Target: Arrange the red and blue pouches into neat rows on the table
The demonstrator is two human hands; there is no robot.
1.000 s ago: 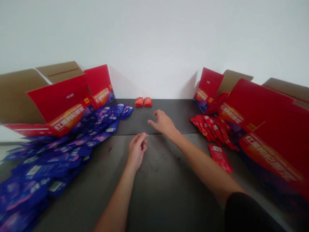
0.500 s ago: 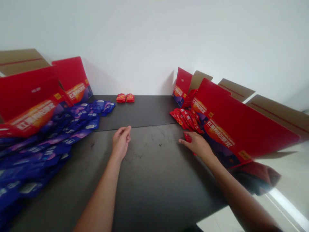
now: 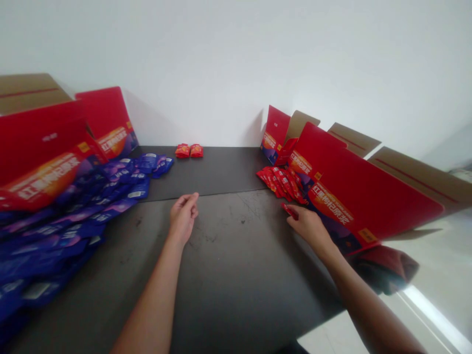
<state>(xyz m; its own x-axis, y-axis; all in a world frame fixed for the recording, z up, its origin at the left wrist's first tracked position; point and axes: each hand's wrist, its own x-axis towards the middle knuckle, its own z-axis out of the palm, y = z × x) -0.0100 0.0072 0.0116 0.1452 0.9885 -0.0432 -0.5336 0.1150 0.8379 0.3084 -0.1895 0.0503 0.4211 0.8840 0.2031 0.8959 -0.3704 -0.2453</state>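
Note:
My right hand pinches a small red packet between thumb and fingers, just in front of a heap of similar red packets. Most of the held packet is hidden behind the fingers. Over the middle of the dark table, my left hand is closed, thumb against the curled fingers, with nothing visible in it. Two red packets stand side by side at the back of the table, beyond the left hand.
Along the left lies a big pile of blue packets before open red cartons. More open red cartons line the right side. A dark cloth-like bundle sits at the right edge. The table meets a white wall.
My right thumb has closed in on the red packet, and the hand now grips it. My left hand keeps its pose. The whole view has shifted slightly.

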